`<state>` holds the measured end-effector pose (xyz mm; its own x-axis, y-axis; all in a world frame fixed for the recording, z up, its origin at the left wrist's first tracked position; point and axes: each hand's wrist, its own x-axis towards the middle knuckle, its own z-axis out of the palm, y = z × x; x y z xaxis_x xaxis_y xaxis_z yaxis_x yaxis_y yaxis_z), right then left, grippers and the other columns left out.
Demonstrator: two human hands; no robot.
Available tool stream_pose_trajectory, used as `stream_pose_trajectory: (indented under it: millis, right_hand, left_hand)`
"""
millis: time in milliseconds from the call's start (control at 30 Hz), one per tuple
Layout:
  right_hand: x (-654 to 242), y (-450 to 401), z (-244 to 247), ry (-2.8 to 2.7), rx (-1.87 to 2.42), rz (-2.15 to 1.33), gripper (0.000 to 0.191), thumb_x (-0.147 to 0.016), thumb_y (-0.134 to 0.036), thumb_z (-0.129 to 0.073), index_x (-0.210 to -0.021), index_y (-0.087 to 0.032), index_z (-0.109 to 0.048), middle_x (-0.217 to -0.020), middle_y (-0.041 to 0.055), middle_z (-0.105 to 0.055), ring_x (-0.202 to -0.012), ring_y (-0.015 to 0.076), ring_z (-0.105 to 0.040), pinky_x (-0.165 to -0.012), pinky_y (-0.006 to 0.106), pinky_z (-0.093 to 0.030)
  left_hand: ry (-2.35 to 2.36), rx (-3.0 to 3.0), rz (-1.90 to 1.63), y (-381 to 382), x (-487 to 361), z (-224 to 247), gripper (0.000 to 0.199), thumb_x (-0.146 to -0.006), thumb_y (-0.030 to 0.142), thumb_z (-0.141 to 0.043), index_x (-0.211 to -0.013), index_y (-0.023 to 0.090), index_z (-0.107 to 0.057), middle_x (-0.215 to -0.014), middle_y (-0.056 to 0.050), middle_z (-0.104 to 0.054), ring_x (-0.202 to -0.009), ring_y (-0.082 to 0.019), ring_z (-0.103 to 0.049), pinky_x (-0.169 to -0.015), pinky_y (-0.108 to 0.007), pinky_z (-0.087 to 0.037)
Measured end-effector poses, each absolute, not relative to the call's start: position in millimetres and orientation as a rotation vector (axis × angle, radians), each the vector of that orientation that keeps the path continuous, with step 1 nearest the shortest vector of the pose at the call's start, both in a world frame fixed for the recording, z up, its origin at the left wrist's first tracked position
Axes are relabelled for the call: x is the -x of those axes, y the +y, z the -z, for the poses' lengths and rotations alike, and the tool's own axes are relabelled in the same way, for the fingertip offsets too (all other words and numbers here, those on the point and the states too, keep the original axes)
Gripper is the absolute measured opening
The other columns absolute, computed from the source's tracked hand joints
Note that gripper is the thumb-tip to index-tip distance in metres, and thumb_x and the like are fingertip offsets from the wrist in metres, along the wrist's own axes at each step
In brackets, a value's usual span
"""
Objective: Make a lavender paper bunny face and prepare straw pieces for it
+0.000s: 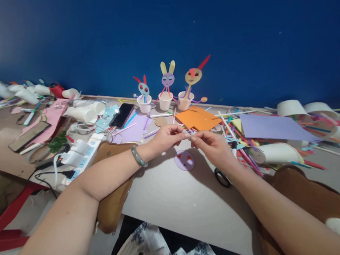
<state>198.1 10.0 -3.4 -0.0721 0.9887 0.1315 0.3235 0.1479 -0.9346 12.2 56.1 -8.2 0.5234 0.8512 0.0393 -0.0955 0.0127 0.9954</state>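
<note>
My left hand (172, 138) and my right hand (208, 144) meet over the table, fingertips pinched together. Between them is something small and pale, too tiny to name. Just below lies a purple paper disc (184, 166) with orange eye shapes and a small mark like a mouth. Under my right wrist rest scissors, of which a black handle loop (222, 178) shows. Behind my hands is a sheet of orange paper (198, 118). Three paper-cup figures stand at the back: a light blue face (144, 89), a purple rabbit face (168, 79) and a yellow face (193, 77).
A phone (122, 115), a power strip (88, 152) with plugs and cables, and paper cups (82, 114) crowd the left. On the right are purple paper (276, 127), a cup stack (282, 153) and coloured sticks. Brown bags (114, 186) lie at the table's front edge.
</note>
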Motion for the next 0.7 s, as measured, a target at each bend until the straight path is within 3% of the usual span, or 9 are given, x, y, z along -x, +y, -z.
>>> stream_pose_trajectory:
  millis: [200,467,533,700]
  right_hand:
    - [-197.8,10.5,4.5,-1.622,1.339,-0.855,0.041,-0.082,-0.061,-0.069,-0.069,-0.022,-0.064,-0.066,0.0021,-0.065,-0.064,0.0169,-0.057,-0.065,0.032,-0.046]
    - [-209.7,11.8,-28.7,-1.858,1.481,-0.749,0.045,-0.086,-0.060,-0.058,-0.069,-0.020,-0.069,-0.065,0.0038,-0.068,-0.063,0.0173,-0.058,-0.064,0.031,-0.043]
    - [-224.8,14.5,-44.5,-2.013,1.615,-0.702,0.038,-0.086,-0.055,-0.059,-0.078,-0.020,-0.074,-0.073,0.0043,-0.072,-0.067,0.0186,-0.060,-0.064,0.031,-0.042]
    - [-253.7,-0.5,-56.0,-2.493,2.118,-0.524,0.016,-0.080,-0.034,-0.067,-0.071,-0.023,-0.074,-0.070,0.0040,-0.072,-0.065,0.0204,-0.063,-0.061,0.031,-0.037]
  left_hand:
    - [0.701,-1.289,-0.904,52.2,-15.8,7.8,0.038,-0.081,0.053,-0.073,-0.075,0.016,-0.063,-0.058,0.004,-0.055,-0.051,-0.006,-0.048,-0.050,-0.022,-0.035]
    - [0.722,-1.285,-1.019,49.6,-15.7,7.0,0.031,-0.074,0.041,-0.081,-0.072,0.016,-0.062,-0.063,0.004,-0.057,-0.056,-0.006,-0.050,-0.054,-0.021,-0.040]
    - [0.767,-1.273,-1.012,52.8,-14.4,8.1,0.027,-0.075,0.036,-0.079,-0.071,0.016,-0.061,-0.062,0.003,-0.057,-0.056,-0.006,-0.050,-0.053,-0.020,-0.040]
    - [0.863,-1.249,-0.988,57.7,-14.1,10.4,0.016,-0.079,0.018,-0.069,-0.068,0.015,-0.057,-0.059,0.003,-0.057,-0.054,-0.006,-0.051,-0.052,-0.019,-0.040]
